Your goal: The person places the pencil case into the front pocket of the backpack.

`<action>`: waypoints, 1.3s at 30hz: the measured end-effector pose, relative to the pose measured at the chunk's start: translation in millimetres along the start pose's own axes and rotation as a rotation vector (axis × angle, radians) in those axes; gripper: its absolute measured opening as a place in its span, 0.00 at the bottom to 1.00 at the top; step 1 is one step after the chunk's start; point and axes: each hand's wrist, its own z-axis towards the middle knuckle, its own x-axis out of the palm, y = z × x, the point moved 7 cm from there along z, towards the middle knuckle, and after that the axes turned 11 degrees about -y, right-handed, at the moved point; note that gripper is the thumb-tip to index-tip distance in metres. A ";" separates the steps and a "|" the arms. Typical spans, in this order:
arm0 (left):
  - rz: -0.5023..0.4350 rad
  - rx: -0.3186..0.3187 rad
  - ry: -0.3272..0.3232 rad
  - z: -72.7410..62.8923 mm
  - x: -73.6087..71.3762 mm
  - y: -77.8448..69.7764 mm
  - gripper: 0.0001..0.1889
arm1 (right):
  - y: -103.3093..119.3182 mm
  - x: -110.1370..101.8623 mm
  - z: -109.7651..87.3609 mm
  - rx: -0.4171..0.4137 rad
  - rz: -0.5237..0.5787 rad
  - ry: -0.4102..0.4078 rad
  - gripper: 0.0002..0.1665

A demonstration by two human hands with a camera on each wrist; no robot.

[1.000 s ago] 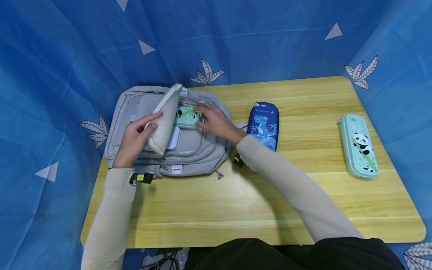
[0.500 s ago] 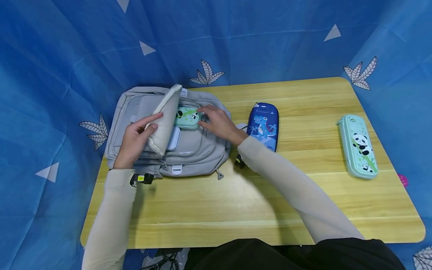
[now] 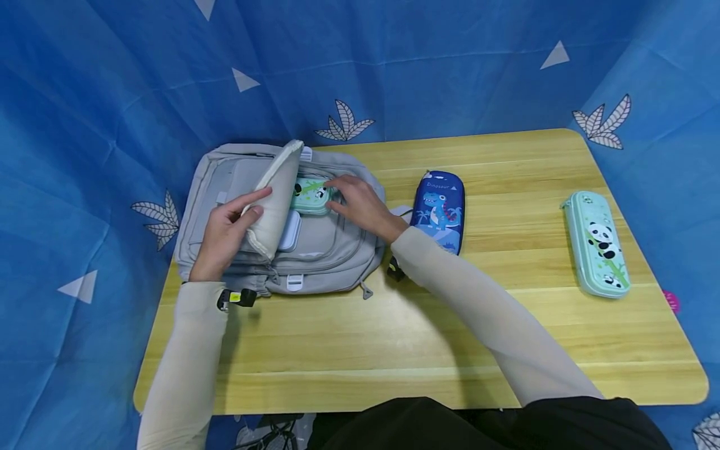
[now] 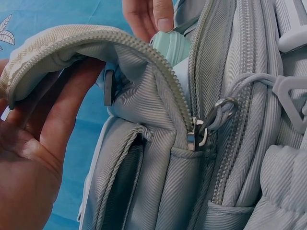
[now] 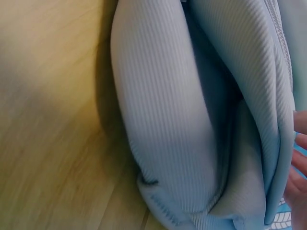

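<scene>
A grey backpack (image 3: 323, 240) lies on the table, its front pocket unzipped. My left hand (image 3: 216, 237) grips the edge of the pocket's pale flap (image 3: 275, 203) and holds it raised. Inside the opening sits a mint pencil case (image 3: 308, 201) with a panda print; the flap hides its left end. Thumb and fingers of my right hand (image 3: 362, 206) hold its right end. In the left wrist view, the right hand (image 4: 148, 17) is on the mint case (image 4: 167, 47) beyond the zipper (image 4: 192, 134). The right wrist view shows only some fingers (image 5: 298, 163) beside the bag's side.
A white, blue-edged object (image 3: 290, 231) shows in the pocket below the mint case. Right of the backpack lies a dark blue dinosaur pencil case (image 3: 439, 209), partly behind the right forearm. Another mint panda case (image 3: 599, 244) lies near the right edge of the wooden table (image 3: 360, 356).
My right hand and the mint pencil case have shifted slightly left, deeper under the flap. The left hand keeps its grip on the flap in the same place.
</scene>
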 end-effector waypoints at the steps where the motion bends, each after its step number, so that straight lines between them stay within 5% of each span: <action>1: 0.001 0.005 -0.001 -0.1 -0.6 -0.2 0.20 | 0.9 0.6 0.8 -0.003 0.003 -0.001 0.27; 39: -0.011 -0.006 0.049 0.5 3.9 -1.8 0.20 | 24.7 24.7 17.7 -0.032 -0.017 -0.005 0.27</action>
